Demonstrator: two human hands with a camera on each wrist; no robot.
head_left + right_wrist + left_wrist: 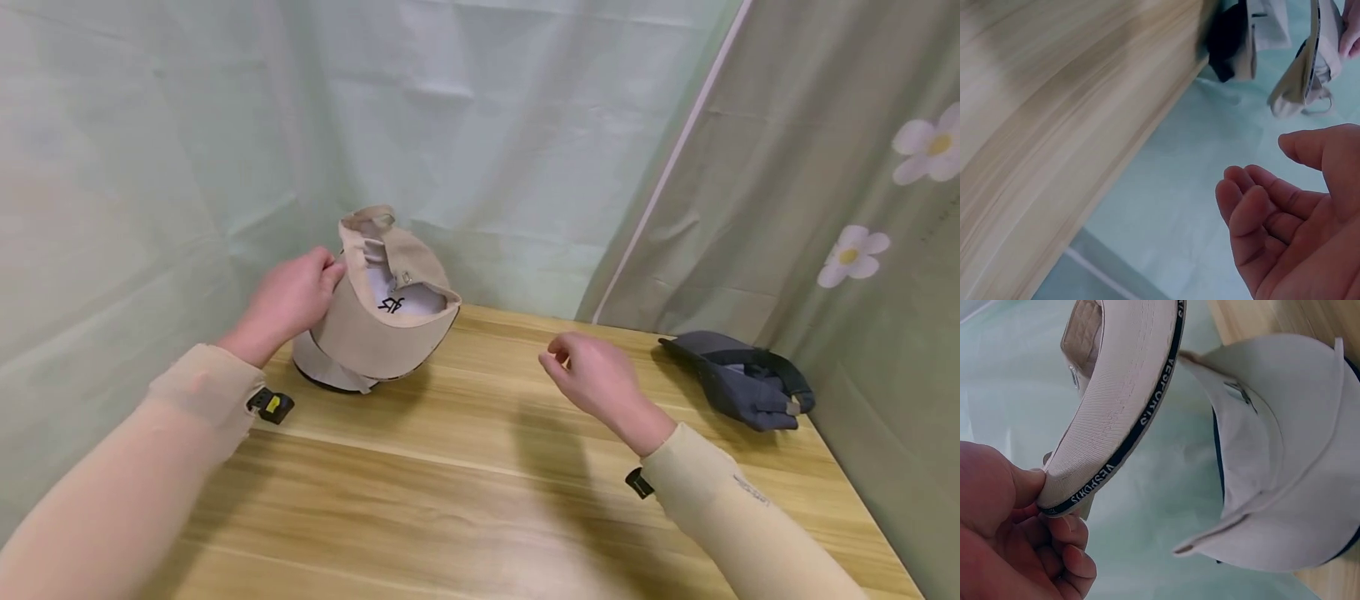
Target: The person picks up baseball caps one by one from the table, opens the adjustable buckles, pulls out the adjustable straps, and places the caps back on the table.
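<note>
My left hand (294, 293) pinches the brim edge of a beige cap (375, 337), thumb on one face and fingers on the other in the left wrist view. This cap is tilted with its inside and back strap showing, and a dark band with white letters (1142, 419) runs along its brim. Partly hidden behind it in the head view, a whitish cap (327, 367) with a dark edge sits on the table. My right hand (598, 375) hovers above the table, fingers loosely curled and holding nothing. Nearest to it on the right lies a navy cap (750, 383).
The wooden table (450, 500) meets a pale green curtain (480, 150) at the back and left. A grey-green curtain (720, 217) with white flowers hangs at the right. In the right wrist view a dark shape (1227, 40) stands beside the light caps.
</note>
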